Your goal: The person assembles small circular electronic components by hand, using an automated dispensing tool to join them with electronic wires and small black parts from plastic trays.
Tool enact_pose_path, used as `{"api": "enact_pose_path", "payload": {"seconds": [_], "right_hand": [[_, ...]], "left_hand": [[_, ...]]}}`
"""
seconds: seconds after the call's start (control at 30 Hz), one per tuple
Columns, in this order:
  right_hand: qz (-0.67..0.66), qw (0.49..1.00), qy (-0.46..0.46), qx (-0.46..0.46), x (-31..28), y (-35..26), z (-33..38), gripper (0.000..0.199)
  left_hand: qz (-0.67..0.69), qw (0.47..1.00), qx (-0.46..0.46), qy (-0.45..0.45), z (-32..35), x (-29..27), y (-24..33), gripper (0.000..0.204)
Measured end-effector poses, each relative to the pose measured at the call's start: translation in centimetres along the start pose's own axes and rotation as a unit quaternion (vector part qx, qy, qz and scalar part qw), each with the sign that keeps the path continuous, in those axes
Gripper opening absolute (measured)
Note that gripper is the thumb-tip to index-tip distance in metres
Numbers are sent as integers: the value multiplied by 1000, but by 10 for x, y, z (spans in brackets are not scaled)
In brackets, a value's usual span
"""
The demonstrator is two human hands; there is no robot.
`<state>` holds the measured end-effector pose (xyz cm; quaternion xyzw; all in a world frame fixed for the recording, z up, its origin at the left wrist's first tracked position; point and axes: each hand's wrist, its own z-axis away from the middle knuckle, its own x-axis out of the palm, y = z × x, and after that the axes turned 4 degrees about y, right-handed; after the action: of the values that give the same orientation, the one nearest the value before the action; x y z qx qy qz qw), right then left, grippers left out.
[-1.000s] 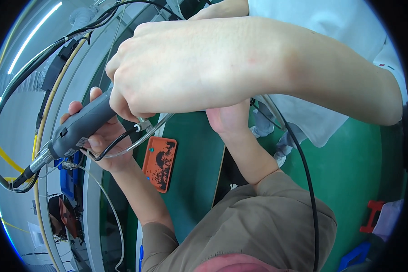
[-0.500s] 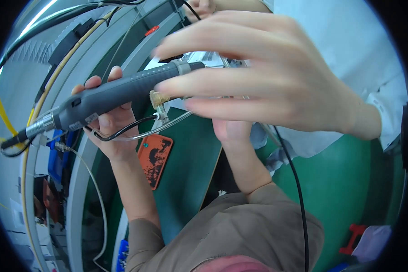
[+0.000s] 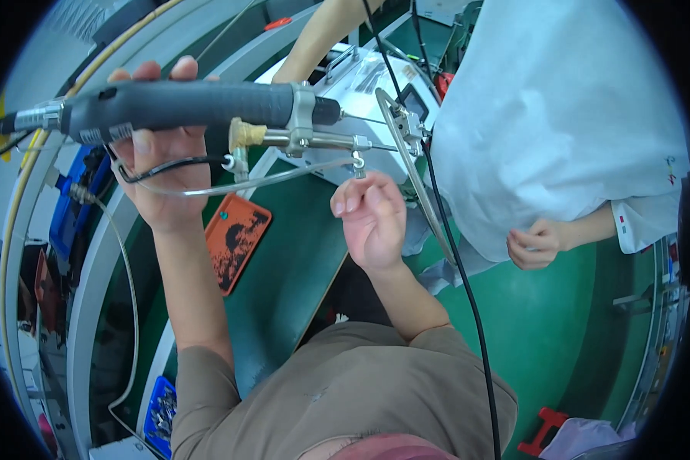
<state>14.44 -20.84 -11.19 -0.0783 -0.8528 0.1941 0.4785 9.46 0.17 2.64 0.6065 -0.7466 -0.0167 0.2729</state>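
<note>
My left hand is wrapped round a dark grey, cylindrical electric screwdriver, held level with its thin end to the right. A metal clamp on its body carries a slim metal tube and a tan, wrapped elbow fitting. From there a black hose and a clear hose run below the body. My right hand is just under the small fitting at the tube's right end, palm up, fingers curled in. Whatever those fingers hold, if anything, is hidden.
A co-worker in a white coat stands at the right, one hand hanging loosely. An orange tray with dark small pieces lies on the green table. Beyond sits a white machine. A bent metal bar and black cable hang nearby.
The co-worker's large hand has withdrawn from over the screwdriver to the right. The screwdriver has turned nearly level and shifted left. My right hand now shows beneath its fitting.
</note>
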Motion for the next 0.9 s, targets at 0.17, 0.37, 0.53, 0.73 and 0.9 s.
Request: {"api": "enact_pose_path", "payload": {"seconds": [0.17, 0.37, 0.53, 0.73, 0.9], "right_hand": [[153, 960, -72, 222, -66, 11, 63, 17], [-78, 933, -35, 350, -91, -27, 76, 72], [-230, 886, -205, 346, -73, -54, 64, 101], [-261, 893, -206, 302, -54, -42, 41, 38], [-82, 960, 35, 264, -53, -60, 45, 17]], "left_hand": [[40, 997, -29, -54, -6, -22, 20, 58], [92, 991, -62, -78, -6, -35, 36, 50], [126, 987, -66, -79, -3, -37, 32, 48], [115, 990, -48, -62, 2, -27, 27, 52], [164, 983, -49, -62, -7, -27, 45, 56]]}}
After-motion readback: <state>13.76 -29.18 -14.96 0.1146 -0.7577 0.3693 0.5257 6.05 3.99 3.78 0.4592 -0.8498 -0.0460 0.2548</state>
